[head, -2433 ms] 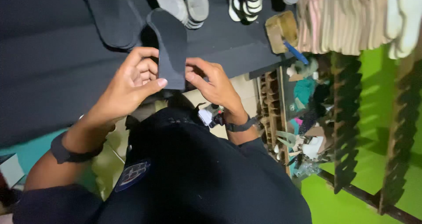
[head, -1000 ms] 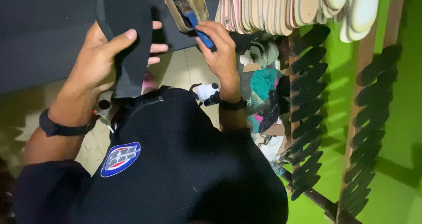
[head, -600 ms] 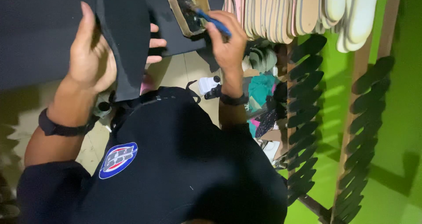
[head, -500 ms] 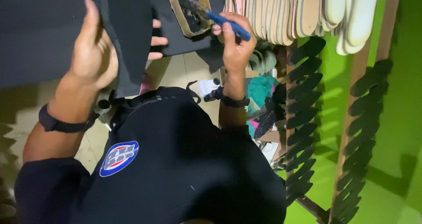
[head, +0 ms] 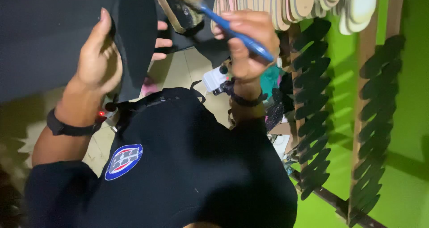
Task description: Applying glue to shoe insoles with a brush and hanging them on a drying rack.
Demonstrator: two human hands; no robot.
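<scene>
Left hand (head: 100, 60) fingers clamp black sole piece (head: 134, 35) upright; right hand (head: 246, 42) fingers grip blue brush (head: 234, 29) dipped in glue tin (head: 176, 6). Best: load bristles lightly, wipe excess on rim, keep sole steady.

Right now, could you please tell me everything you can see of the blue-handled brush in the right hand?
The blue-handled brush has a slim, plastic-looking blue handle running diagonally from lower right up to upper left. The right hand grips it around the middle, fingers wrapped over it, the handle's end sticking out past the hand. Its head is dirty, brownish and smeared, and sits in or at the mouth of a grimy tan container; the bristles themselves are too blurred to make out.
</scene>
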